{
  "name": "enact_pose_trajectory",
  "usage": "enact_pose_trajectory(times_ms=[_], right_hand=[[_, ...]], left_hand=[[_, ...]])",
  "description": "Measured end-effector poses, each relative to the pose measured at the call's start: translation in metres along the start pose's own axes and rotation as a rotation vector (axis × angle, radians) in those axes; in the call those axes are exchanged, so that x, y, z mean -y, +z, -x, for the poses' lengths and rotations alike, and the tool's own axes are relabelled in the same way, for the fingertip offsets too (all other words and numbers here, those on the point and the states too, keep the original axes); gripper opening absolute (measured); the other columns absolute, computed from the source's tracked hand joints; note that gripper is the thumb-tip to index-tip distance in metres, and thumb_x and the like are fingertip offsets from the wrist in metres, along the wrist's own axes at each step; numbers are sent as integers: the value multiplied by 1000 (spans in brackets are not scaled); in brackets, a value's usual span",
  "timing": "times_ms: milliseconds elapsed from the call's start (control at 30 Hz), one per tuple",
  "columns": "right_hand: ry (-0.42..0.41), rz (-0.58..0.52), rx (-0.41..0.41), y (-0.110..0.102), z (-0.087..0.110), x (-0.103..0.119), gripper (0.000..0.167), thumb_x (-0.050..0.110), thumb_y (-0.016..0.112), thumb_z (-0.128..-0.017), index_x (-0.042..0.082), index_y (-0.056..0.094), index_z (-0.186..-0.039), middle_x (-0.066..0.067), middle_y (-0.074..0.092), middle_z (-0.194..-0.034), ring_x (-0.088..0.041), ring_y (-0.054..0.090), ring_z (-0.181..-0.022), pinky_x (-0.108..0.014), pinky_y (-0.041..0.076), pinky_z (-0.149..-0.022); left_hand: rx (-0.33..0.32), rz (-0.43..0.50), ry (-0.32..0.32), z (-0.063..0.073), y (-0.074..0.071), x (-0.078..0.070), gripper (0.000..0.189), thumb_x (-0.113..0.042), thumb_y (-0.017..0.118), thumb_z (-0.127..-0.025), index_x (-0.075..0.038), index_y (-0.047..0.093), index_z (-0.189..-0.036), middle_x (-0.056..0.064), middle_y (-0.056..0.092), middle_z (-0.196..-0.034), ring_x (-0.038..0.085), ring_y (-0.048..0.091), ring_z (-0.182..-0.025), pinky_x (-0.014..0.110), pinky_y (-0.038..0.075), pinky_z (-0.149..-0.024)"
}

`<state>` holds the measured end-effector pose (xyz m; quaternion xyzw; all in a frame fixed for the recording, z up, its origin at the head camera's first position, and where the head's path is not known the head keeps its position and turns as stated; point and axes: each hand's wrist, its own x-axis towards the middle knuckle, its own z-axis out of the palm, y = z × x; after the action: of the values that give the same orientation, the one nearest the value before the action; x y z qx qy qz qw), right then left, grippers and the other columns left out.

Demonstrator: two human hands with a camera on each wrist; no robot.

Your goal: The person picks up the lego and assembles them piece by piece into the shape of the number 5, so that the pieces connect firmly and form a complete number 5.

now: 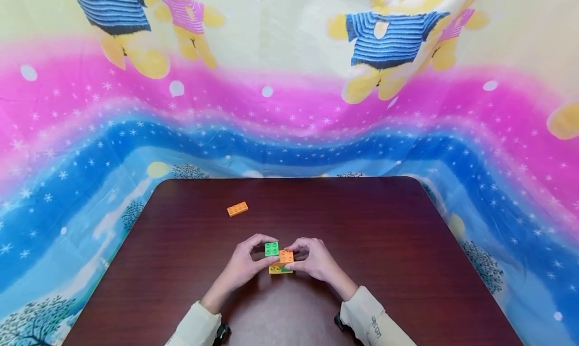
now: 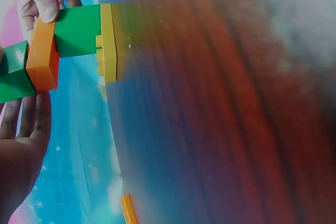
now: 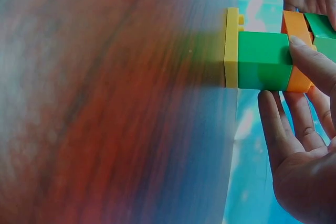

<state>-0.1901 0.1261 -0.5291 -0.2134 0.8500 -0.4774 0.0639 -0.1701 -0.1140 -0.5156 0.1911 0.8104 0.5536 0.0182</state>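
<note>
A small stack of toy building bricks stands near the middle of the table. At its bottom lies a thin yellow brick, and a green block sits on one end of that. An orange brick lies across the green block, with a second green block on its left end. My left hand pinches this upper green block between thumb and fingers. From the other side, my right hand grips the orange brick, its thumb against the near face.
A loose orange brick with studs up lies farther back on the left of the dark brown table. Behind the table and along its sides hangs a printed cloth with bears and snowflakes.
</note>
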Motion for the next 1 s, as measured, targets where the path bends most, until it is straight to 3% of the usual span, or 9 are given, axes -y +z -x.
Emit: enact_pose_trajectory(times_ms=[167, 467, 700, 1000], right_hand=[[-10, 21, -6, 0, 0, 0, 33, 18, 93, -77, 21, 79, -107, 4, 76, -103, -13, 74, -94, -27, 61, -81], [-2, -11, -9, -1, 1, 0, 34, 15, 93, -77, 18, 79, -107, 2, 76, -104, -14, 74, -95, -25, 61, -80], [1, -18, -5, -1, 0, 1, 33, 15, 93, -77, 18, 79, -106, 1, 76, -104, -16, 74, -95, -27, 62, -81], [-18, -11, 1, 0, -1, 0, 32, 20, 93, -78, 20, 78, -107, 2, 76, -105, -14, 75, -94, -26, 61, -81]], left_hand=[[23, 44, -47, 1, 2, 1, 44, -31, 81, -91, -13, 67, -129, -2, 69, -120, 26, 71, -110, 38, 59, -94], [53, 69, -72, 1, 4, 1, 43, -29, 78, -94, -11, 62, -130, 2, 66, -128, 28, 68, -113, 34, 59, -92], [46, 84, -67, 1, 4, 3, 35, -30, 79, -93, -22, 64, -124, 2, 67, -128, 26, 69, -111, 35, 59, -92], [35, 78, -63, 1, 3, 4, 33, -29, 80, -92, -24, 65, -122, -1, 69, -122, 24, 70, -112, 41, 58, -96]])
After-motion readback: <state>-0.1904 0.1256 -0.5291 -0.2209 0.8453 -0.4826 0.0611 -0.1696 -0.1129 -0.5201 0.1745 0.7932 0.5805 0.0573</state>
